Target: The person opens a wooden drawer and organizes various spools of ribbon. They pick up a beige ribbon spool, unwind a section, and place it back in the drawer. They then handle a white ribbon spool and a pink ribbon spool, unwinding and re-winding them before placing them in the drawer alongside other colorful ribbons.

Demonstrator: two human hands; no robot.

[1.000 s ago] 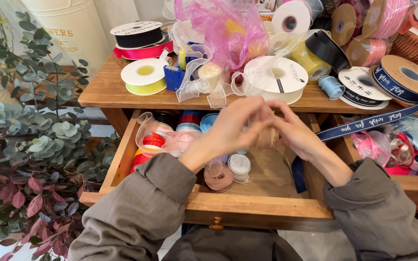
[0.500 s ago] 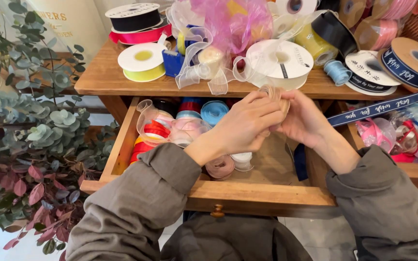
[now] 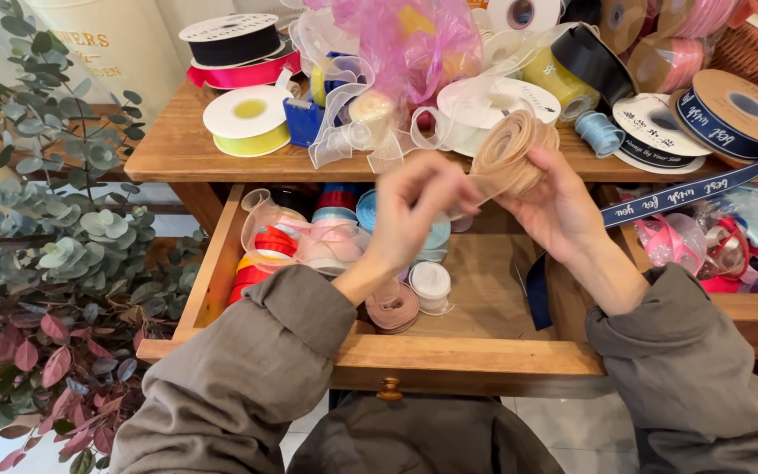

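Wooden bench [image 3: 177, 158] crowded with ribbon spools, open drawer [image 3: 475, 351] below, hands working a peach ribbon roll above it.

Right hand [image 3: 559, 206] holds the peach ribbon roll [image 3: 511, 154] up over the drawer, grip closed around its lower side. Left hand [image 3: 418, 206] pinches the sheer loose end of that ribbon between thumb and fingers, just left of the roll. Drawer holds red, pink and blue spools, with a small pink roll [image 3: 394, 307] and a white roll [image 3: 432, 283] near the front. Yellow-green spool [image 3: 247, 118] and black spool [image 3: 232, 39] sit on the bench at left, navy ribbon spool [image 3: 734, 110] at right. Leafy branches [image 3: 46, 237] fill the left side.
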